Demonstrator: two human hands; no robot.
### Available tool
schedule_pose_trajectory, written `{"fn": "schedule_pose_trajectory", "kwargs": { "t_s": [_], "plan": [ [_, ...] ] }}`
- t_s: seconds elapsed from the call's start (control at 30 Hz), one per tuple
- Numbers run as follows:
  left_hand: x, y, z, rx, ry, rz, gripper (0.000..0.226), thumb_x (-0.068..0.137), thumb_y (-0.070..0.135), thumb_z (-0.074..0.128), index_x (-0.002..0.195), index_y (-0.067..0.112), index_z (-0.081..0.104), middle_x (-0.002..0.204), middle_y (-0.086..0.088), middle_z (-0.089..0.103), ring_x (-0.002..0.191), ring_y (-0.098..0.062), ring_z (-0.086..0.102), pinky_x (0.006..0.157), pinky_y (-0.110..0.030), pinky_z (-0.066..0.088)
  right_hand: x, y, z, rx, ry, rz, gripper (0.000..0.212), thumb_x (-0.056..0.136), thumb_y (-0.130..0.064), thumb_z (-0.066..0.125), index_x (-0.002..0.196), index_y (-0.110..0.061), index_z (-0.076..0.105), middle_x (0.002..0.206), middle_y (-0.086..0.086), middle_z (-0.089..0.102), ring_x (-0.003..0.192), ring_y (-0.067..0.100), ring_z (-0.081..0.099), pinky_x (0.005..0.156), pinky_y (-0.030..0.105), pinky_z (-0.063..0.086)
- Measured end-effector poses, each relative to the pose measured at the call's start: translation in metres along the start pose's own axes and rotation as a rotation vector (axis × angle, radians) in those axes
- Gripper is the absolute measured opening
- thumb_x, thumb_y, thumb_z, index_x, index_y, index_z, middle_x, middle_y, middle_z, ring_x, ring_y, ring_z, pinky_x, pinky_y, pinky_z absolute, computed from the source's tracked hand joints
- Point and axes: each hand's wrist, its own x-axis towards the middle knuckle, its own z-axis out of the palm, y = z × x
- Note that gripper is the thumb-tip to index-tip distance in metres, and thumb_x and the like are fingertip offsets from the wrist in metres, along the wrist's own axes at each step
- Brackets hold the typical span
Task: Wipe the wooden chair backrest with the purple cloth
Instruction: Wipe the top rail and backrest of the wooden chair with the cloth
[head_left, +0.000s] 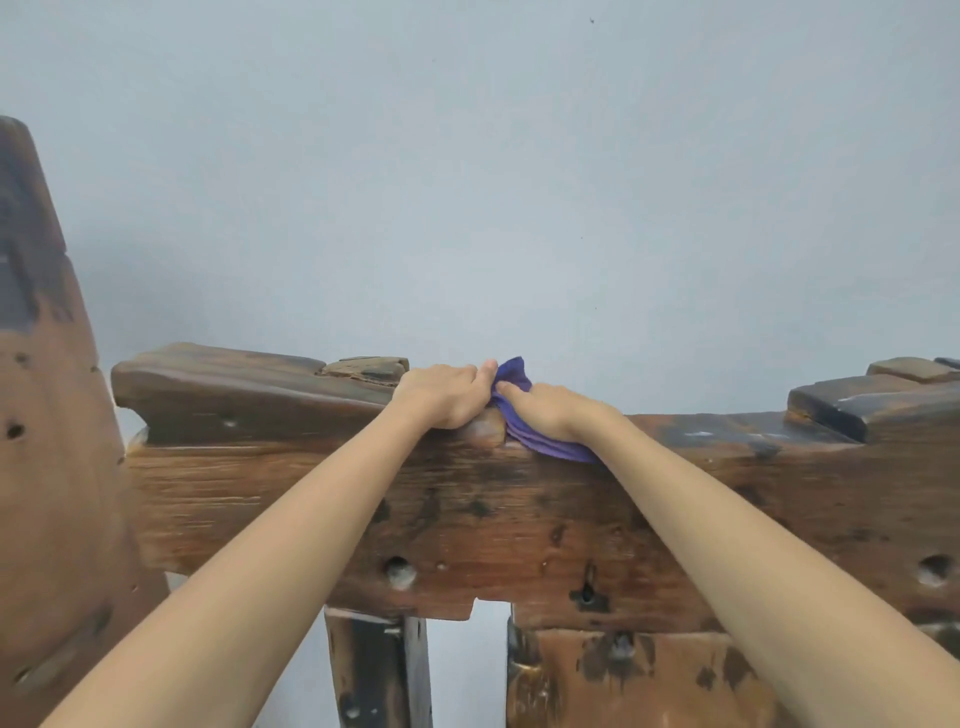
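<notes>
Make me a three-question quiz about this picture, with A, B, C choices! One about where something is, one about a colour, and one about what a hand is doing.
1. Where is the cloth?
A. On the top edge of the wooden backrest
B. On the floor
C. Hanging on the wall

2. What colour is the cloth?
A. Yellow
B. Purple
C. White

3. What is the right hand doing?
A. Pointing at the wall
B. Hanging free in the air
C. Pressing the cloth on the wood

Answers:
1. A, the purple cloth lies on the top edge of the wooden backrest, between both hands.
2. B, it shows purple against the brown wood.
3. C, the right hand lies on the cloth, beside the left hand.
</notes>
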Motion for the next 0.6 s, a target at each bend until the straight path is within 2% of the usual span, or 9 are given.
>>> {"fn": "schedule_pose_trajectory", "kwargs": {
  "t_s": [0.07, 0.17, 0.23, 0.3, 0.37, 0.4, 0.43, 0.5, 0.6],
  "plan": [
    [0.000, -0.001, 0.001, -0.007, 0.033, 0.019, 0.069, 0.103, 0.050, 0.004, 0.138, 0.016, 0.053, 0.148, -0.010, 0.054, 0.135, -0.033, 0.049, 0.108, -0.051, 0.037, 0.012, -0.003, -0.001, 0.022, -0.058, 0.066, 0.072, 0.107, -0.057, 0.015, 0.152, -0.013, 0.047, 0.161, 0.015, 0.044, 0.148, 0.033, 0.040, 0.123, 0.046, 0.023],
    [0.004, -0.004, -0.002, -0.031, 0.046, 0.011, 0.063, 0.105, 0.044, 0.007, 0.135, 0.012, 0.052, 0.148, -0.012, 0.053, 0.134, -0.033, 0.049, 0.108, -0.051, 0.035, 0.010, -0.004, 0.003, -0.035, -0.028, 0.078, 0.078, 0.105, -0.061, 0.012, 0.145, -0.011, 0.056, 0.154, 0.016, 0.051, 0.142, 0.036, 0.046, 0.118, 0.049, 0.030],
    [0.006, -0.004, -0.003, -0.004, 0.029, -0.012, 0.065, 0.104, 0.048, 0.007, 0.138, 0.014, 0.052, 0.149, -0.013, 0.052, 0.134, -0.035, 0.049, 0.108, -0.050, 0.035, -0.004, -0.001, 0.005, -0.081, 0.022, 0.012, 0.081, 0.102, -0.065, 0.010, 0.130, -0.014, 0.066, 0.140, 0.015, 0.064, 0.126, 0.035, 0.057, 0.106, 0.048, 0.040],
    [0.007, -0.003, -0.002, 0.061, -0.009, -0.038, 0.074, 0.100, 0.058, 0.004, 0.143, 0.020, 0.051, 0.152, -0.011, 0.050, 0.137, -0.034, 0.047, 0.109, -0.048, 0.033, -0.026, 0.006, 0.010, -0.154, 0.147, -0.079, 0.083, 0.098, -0.070, 0.008, 0.114, -0.018, 0.071, 0.124, 0.010, 0.072, 0.110, 0.033, 0.064, 0.088, 0.045, 0.044],
    [0.008, -0.003, 0.000, 0.120, -0.044, -0.021, 0.077, 0.098, 0.062, 0.003, 0.145, 0.025, 0.051, 0.154, -0.006, 0.049, 0.140, -0.032, 0.045, 0.112, -0.047, 0.033, -0.054, 0.017, 0.022, -0.269, 0.331, -0.208, 0.079, 0.096, -0.074, 0.012, 0.119, -0.024, 0.069, 0.125, 0.001, 0.071, 0.112, 0.029, 0.066, 0.078, 0.041, 0.043],
    [0.009, -0.003, 0.001, 0.142, -0.048, -0.002, 0.076, 0.098, 0.063, 0.003, 0.143, 0.025, 0.052, 0.154, -0.005, 0.049, 0.140, -0.031, 0.045, 0.112, -0.047, 0.034, -0.068, 0.025, 0.028, -0.319, 0.392, -0.264, 0.076, 0.095, -0.076, 0.016, 0.127, -0.028, 0.066, 0.132, -0.003, 0.068, 0.121, 0.027, 0.063, 0.082, 0.040, 0.046],
    [0.009, -0.005, 0.001, 0.164, -0.046, 0.011, 0.075, 0.098, 0.063, 0.005, 0.140, 0.024, 0.054, 0.152, -0.004, 0.051, 0.139, -0.031, 0.046, 0.112, -0.047, 0.034, -0.078, 0.034, 0.031, -0.347, 0.408, -0.306, 0.074, 0.094, -0.078, 0.020, 0.138, -0.033, 0.059, 0.143, -0.006, 0.063, 0.132, 0.023, 0.057, 0.093, 0.041, 0.048],
    [0.011, -0.005, 0.002, 0.185, -0.031, 0.014, 0.074, 0.099, 0.063, 0.008, 0.136, 0.021, 0.056, 0.150, -0.007, 0.053, 0.137, -0.032, 0.047, 0.110, -0.047, 0.035, -0.093, 0.058, 0.024, -0.337, 0.373, -0.334, 0.075, 0.093, -0.081, 0.024, 0.151, -0.039, 0.046, 0.154, -0.009, 0.053, 0.145, 0.018, 0.045, 0.112, 0.042, 0.040],
    [0.014, -0.008, 0.005, 0.212, -0.004, 0.020, 0.072, 0.099, 0.061, 0.010, 0.136, 0.019, 0.055, 0.150, -0.009, 0.052, 0.137, -0.033, 0.048, 0.109, -0.048, 0.035, -0.095, 0.098, -0.005, -0.368, 0.325, -0.208, 0.082, 0.086, -0.091, 0.020, 0.149, -0.046, 0.046, 0.151, -0.014, 0.055, 0.141, 0.015, 0.048, 0.108, 0.041, 0.043]
  ]
}}
